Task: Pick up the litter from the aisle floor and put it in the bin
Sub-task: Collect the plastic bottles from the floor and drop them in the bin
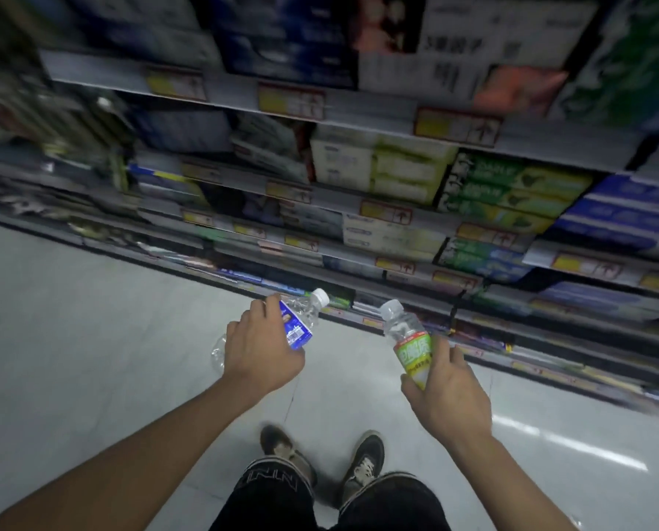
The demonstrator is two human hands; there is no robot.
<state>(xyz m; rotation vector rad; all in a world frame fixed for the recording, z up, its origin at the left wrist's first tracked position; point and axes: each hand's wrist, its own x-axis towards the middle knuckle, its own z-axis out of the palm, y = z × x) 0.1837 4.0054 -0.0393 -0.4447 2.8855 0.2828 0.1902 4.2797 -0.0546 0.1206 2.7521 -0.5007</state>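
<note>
Your left hand (261, 348) is curled round a clear, crumpled plastic bottle with a blue label and a white cap (301, 320), held up off the floor with its cap pointing up and to the right; its clear base pokes out past the far side of your hand. Your right hand (448, 392) grasps a second clear plastic bottle with a green and yellow label and a pale cap (408, 341), fingers wrapped round its lower half, neck tilted up and to the left. The two bottles are near each other but apart, caps leaning toward one another above the pale, glossy tiled aisle floor (71, 320). Both bottles are in your hands, not on the ground. Below your forearms you can see your dark trouser legs (377, 503) and a pair of dark lace-up trainers (362, 465) standing on the tiles. Ahead of you run grey shop shelves (358, 120) with yellow and red price tags, stacked with blurred boxes in green, blue and white
</note>
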